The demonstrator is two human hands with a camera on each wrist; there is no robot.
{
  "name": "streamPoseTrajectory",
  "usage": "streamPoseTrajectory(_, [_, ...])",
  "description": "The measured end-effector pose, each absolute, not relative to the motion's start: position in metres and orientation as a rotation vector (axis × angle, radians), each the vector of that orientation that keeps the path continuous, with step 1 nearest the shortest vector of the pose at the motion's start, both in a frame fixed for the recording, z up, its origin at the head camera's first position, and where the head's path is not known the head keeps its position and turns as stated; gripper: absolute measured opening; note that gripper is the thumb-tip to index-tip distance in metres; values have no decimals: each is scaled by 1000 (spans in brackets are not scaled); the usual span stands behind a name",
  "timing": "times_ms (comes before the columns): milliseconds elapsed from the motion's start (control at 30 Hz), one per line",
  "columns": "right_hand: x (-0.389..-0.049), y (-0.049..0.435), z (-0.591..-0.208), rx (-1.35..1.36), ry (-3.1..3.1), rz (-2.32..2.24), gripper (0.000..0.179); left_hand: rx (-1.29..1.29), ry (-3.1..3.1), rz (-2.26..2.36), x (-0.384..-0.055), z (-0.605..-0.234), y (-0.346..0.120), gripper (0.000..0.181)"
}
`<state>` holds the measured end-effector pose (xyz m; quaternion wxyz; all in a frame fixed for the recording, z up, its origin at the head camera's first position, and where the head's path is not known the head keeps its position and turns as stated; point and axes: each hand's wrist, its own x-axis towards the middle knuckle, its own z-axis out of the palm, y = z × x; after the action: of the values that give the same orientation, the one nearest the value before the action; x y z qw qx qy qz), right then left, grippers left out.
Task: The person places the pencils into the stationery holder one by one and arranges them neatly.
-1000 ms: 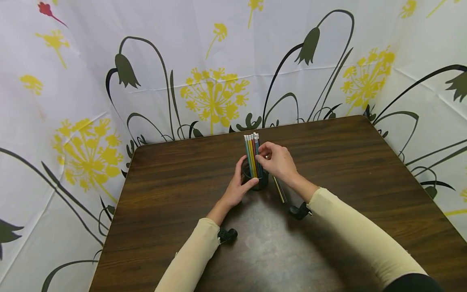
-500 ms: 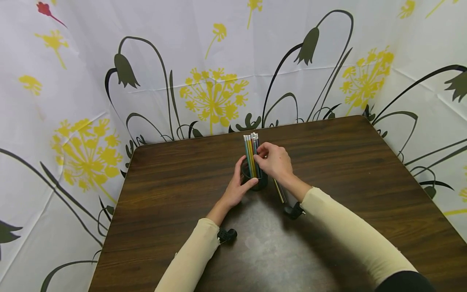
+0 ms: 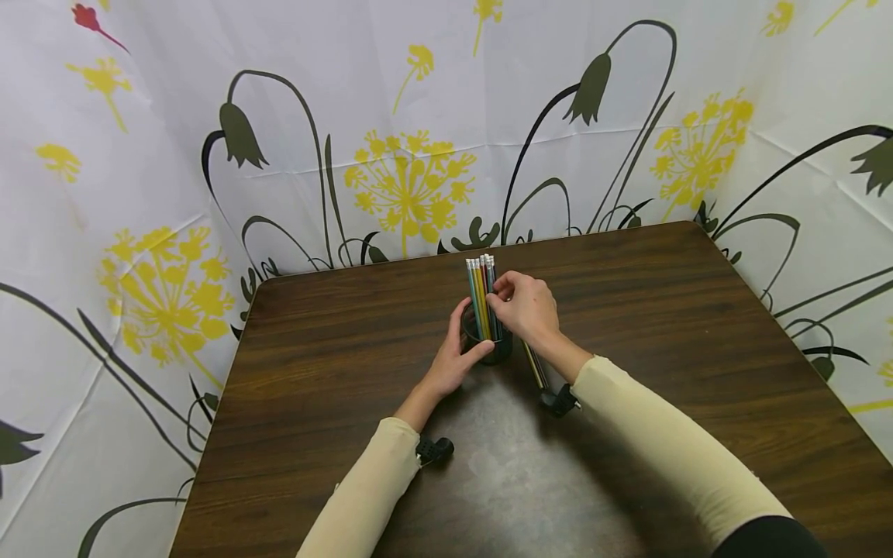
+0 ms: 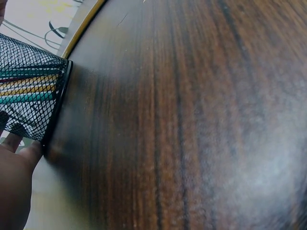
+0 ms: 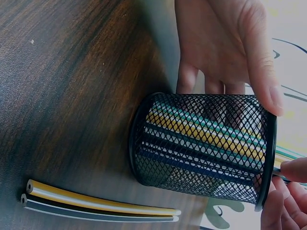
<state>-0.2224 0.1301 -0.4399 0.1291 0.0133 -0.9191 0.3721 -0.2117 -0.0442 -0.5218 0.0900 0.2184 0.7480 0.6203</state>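
Observation:
A black wire-mesh pencil cup (image 5: 201, 148) stands upright on the table, holding a bunch of pencils (image 3: 478, 298) in teal, yellow, red and dark colours, eraser ends up. My left hand (image 3: 449, 364) wraps round the cup's left side, thumb at the near rim. With thumb and fingertips, my right hand (image 3: 532, 310) pinches a dark pencil (image 5: 277, 174) standing in the cup at its right side, just above the rim. To the right of the cup, a yellow pencil (image 5: 100, 197) and a black pencil (image 5: 96, 211) lie side by side on the table, partly under my right wrist in the head view.
The dark wood-grain table (image 3: 335, 372) reaches back to a white hanging cloth (image 3: 293, 46) printed with flowers. A small black camera sits on each wrist, the right one (image 3: 558, 401) close to the near ends of the loose pencils.
My right hand has shifted slightly left toward the pencil bunch, and the pencil it pinches has moved in among the others. My left hand and the cup have stayed put.

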Motion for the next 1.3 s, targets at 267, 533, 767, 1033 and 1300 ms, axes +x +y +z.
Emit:
streamPoseTrajectory(267, [-224, 129, -440, 24, -2672, 1061, 13, 634, 2226, 1860, -211, -523, -43, 79])
streamPoseTrajectory(533, [-224, 129, -441, 35, -2672, 1056, 13, 639, 2228, 1847, -212, -522, -43, 79])
streamPoseTrajectory(767, [-225, 129, -442, 51, -2676, 1039, 14, 680, 2191, 1834, -209, -513, -45, 79])
streamPoseTrajectory(1033, [-226, 129, -442, 50, -2678, 1039, 13, 664, 2224, 1855, -212, -523, -44, 79])
streamPoseTrajectory(1300, [-224, 133, -437, 74, -2720, 1086, 12, 673, 2210, 1858, -212, -522, -44, 79])
